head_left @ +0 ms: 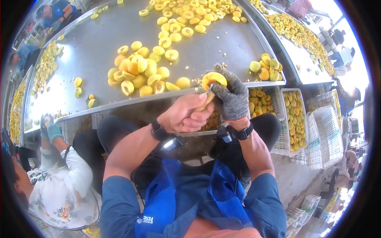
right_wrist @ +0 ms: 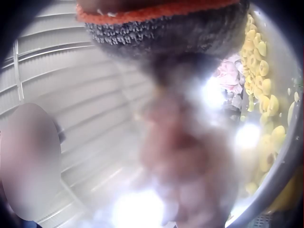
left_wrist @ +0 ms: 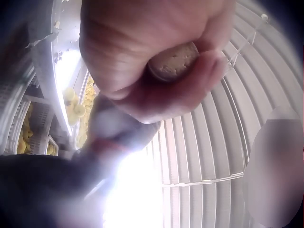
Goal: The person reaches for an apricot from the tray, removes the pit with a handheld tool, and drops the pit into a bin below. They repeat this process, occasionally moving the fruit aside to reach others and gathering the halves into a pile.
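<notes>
In the head view my bare left hand grips a pitting tool by its wooden handle, whose blunt end shows inside the curled fingers in the left wrist view. The tool's metal tip is at the brown centre of a yellow peach. My right hand, in a grey knit glove with an orange cuff, holds that peach at the table's near edge. Just beyond lies a pile of peach halves. The right wrist view is blurred and hazy around the hands.
The metal table carries more peach halves at the back and a small pile of peaches at right. Filled crates and stacked white crates stand at lower right. Another person works close at left.
</notes>
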The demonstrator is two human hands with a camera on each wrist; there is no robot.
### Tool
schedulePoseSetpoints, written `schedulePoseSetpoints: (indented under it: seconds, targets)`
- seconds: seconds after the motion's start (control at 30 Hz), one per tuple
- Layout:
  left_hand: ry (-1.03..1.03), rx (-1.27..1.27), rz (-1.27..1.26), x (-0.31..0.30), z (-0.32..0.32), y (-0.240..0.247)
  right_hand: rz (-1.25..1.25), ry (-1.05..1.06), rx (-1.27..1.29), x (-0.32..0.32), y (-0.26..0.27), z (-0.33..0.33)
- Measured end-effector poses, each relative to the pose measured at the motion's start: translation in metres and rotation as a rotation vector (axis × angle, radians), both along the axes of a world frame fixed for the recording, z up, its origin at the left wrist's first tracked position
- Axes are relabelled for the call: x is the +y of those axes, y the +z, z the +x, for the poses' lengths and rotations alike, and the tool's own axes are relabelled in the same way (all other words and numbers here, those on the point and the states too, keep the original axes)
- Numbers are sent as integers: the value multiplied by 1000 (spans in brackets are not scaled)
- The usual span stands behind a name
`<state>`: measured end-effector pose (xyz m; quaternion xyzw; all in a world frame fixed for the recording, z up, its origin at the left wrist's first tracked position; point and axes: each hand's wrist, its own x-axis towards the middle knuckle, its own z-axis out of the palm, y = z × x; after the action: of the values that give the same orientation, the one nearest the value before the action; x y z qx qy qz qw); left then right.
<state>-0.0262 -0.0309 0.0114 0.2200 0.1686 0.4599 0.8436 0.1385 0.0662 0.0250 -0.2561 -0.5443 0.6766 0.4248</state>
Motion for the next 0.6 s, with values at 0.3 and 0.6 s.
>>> schedulePoseSetpoints:
  seconds: [0.3,0.6]
  targets:
    - [-63,-177,-7,2,2,-13,109,-81,-110,3,-3,4]
    - [42,258,28,-1,1,-9,885,-189,-412,27,-9,23]
